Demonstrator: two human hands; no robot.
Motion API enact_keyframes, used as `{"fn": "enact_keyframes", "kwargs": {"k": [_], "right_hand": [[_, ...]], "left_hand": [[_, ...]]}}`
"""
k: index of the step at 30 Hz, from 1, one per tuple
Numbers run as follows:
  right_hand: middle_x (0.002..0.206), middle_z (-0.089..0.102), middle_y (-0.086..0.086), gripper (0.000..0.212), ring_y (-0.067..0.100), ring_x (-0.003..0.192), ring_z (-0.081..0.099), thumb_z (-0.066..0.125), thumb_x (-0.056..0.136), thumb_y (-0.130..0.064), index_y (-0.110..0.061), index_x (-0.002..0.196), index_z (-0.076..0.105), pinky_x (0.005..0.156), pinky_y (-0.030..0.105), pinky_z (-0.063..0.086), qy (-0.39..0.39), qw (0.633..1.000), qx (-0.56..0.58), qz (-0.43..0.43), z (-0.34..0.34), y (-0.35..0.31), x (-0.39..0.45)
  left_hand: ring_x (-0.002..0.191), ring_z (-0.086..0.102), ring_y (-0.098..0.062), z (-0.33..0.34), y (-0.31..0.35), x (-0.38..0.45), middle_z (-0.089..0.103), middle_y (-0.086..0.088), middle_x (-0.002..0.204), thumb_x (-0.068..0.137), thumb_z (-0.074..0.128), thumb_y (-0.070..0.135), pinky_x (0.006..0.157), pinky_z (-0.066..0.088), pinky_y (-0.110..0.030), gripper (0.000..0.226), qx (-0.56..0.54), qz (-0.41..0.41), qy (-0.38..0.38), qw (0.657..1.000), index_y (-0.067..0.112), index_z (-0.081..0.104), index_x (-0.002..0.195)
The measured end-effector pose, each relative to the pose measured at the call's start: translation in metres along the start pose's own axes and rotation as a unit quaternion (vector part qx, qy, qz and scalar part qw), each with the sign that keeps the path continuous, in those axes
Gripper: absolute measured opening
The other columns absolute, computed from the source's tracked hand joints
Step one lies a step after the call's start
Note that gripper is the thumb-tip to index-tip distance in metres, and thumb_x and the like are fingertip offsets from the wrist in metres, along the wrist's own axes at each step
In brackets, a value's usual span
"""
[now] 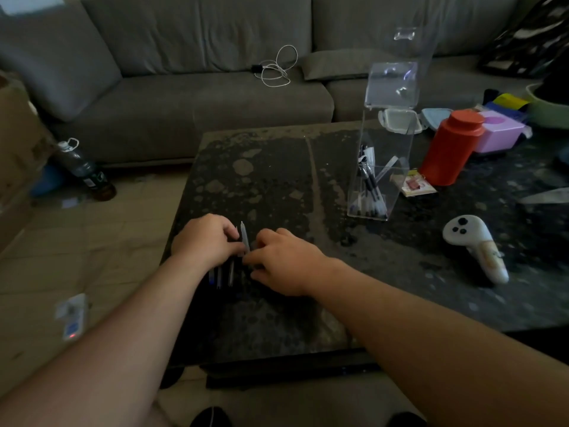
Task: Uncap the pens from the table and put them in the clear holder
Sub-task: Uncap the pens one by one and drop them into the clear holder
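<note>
Head view: both hands meet at the near-left part of the bench (277, 167), almost touching each other. The left hand (204, 238) has its fingers curled down over a small row of pens (223, 274) lying on the bench; only their near ends show below the palm. The right hand (283, 260) pinches one pen (244, 238) low on its barrel, and that pen stands nearly upright between the two hands, tip up. The tip looks pointed and pale, so I judge it already uncapped, or the cap is just coming off. No cap is visible; too dark and blurred to be sure.

Step in hand: uncapping one pen from the row. Several pens already stand in the clear holder (381, 167), leaning inside it, so the task is well under way with a few pens left.

Next move, as I read it: the right hand carries the pen right and away across the bench to the holder, which stands well apart from the hands. The holder is tall and narrow, with its clear lid (391, 84) tipped up. The pen has to go in from the top at a steep angle without knocking the holder. The red canister (451, 149) stands just beside it and limits approach from the right.

Writing: nothing legible. The small packet (414, 184) beside the holder and the bottle (84, 172) on the floor carry labels, unreadable here. The white controller (474, 245) shows no readable marking.
</note>
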State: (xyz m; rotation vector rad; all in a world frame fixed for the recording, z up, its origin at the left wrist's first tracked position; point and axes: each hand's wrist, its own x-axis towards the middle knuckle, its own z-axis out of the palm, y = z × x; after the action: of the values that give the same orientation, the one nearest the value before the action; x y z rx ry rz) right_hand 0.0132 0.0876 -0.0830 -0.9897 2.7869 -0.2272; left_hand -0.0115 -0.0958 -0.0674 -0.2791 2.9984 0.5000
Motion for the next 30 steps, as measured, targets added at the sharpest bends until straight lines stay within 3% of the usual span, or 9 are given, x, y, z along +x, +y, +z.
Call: {"fn": "enact_keyframes", "kwargs": {"k": [4,7,11,14,19,23,27,30], "right_hand": [[0.116,0.055,0.007,0.032,0.028,0.105,0.055,0.052,0.104,-0.041,-0.025,0.125,0.069,0.094,0.045,0.052,0.035,0.999,-0.034,0.023,0.0,-0.005,0.006],[0.116,0.06,0.008,0.025,0.026,0.106,0.061,0.058,0.103,-0.03,-0.017,0.121,0.07,0.089,0.038,0.053,0.048,0.996,-0.05,0.062,-0.005,-0.004,0.006],[0.117,0.063,0.011,0.028,0.028,0.104,0.065,0.068,0.098,-0.024,-0.013,0.123,0.065,0.085,0.038,0.056,0.052,0.988,-0.011,0.143,-0.013,0.001,0.002],[0.116,0.064,0.012,0.027,0.029,0.104,0.066,0.067,0.097,-0.019,-0.013,0.121,0.057,0.075,0.035,0.049,0.036,0.983,0.018,0.179,-0.02,0.006,-0.006],[0.125,0.06,0.014,0.043,0.035,0.113,0.061,0.072,0.092,-0.022,-0.017,0.127,0.048,0.08,0.04,0.048,-0.07,0.976,0.042,0.203,-0.04,0.026,-0.026],[0.12,0.062,0.009,0.038,0.029,0.104,0.061,0.074,0.092,-0.03,-0.026,0.109,0.041,0.076,0.037,0.046,-0.048,0.979,0.055,0.193,-0.039,0.036,-0.037],[0.125,0.062,0.01,0.041,0.029,0.112,0.062,0.071,0.095,-0.021,-0.021,0.128,0.049,0.085,0.038,0.053,-0.038,0.977,0.074,0.197,-0.035,0.038,-0.037],[0.125,0.06,0.011,0.044,0.028,0.11,0.062,0.07,0.095,-0.019,-0.017,0.133,0.048,0.084,0.036,0.051,-0.052,0.972,0.082,0.214,-0.036,0.039,-0.037]], "left_hand": [[0.077,0.066,-0.01,0.002,0.001,0.0,0.07,0.014,0.079,0.073,0.09,0.057,0.08,0.062,-0.039,0.029,0.018,-0.012,-0.008,1.0,0.036,0.071,0.078],[0.076,0.068,-0.011,0.003,0.003,0.0,0.071,0.013,0.075,0.071,0.088,0.063,0.079,0.062,-0.039,0.032,0.026,-0.024,-0.021,0.999,0.035,0.074,0.073],[0.078,0.068,-0.011,0.004,0.009,-0.002,0.073,0.013,0.076,0.071,0.086,0.067,0.08,0.061,-0.04,0.034,0.049,-0.024,-0.043,0.998,0.034,0.076,0.074],[0.082,0.068,-0.012,0.003,0.013,-0.004,0.073,0.011,0.082,0.072,0.087,0.064,0.082,0.06,-0.041,0.034,0.058,-0.024,-0.069,0.996,0.033,0.077,0.078],[0.084,0.066,-0.013,-0.005,0.008,-0.004,0.069,0.011,0.089,0.07,0.094,0.055,0.082,0.061,-0.042,0.036,0.035,-0.003,-0.063,0.997,0.035,0.068,0.087],[0.09,0.065,-0.011,-0.006,0.006,-0.007,0.067,0.015,0.097,0.073,0.093,0.049,0.087,0.059,-0.042,0.039,0.022,0.01,-0.069,0.997,0.044,0.069,0.103],[0.093,0.065,-0.011,-0.005,0.017,-0.014,0.065,0.015,0.097,0.081,0.088,0.045,0.09,0.059,-0.043,0.032,0.043,0.034,-0.069,0.996,0.041,0.071,0.108],[0.094,0.064,-0.01,-0.003,0.026,-0.019,0.064,0.014,0.096,0.082,0.087,0.048,0.096,0.056,-0.045,0.026,0.042,0.042,-0.079,0.995,0.039,0.069,0.099]]}}
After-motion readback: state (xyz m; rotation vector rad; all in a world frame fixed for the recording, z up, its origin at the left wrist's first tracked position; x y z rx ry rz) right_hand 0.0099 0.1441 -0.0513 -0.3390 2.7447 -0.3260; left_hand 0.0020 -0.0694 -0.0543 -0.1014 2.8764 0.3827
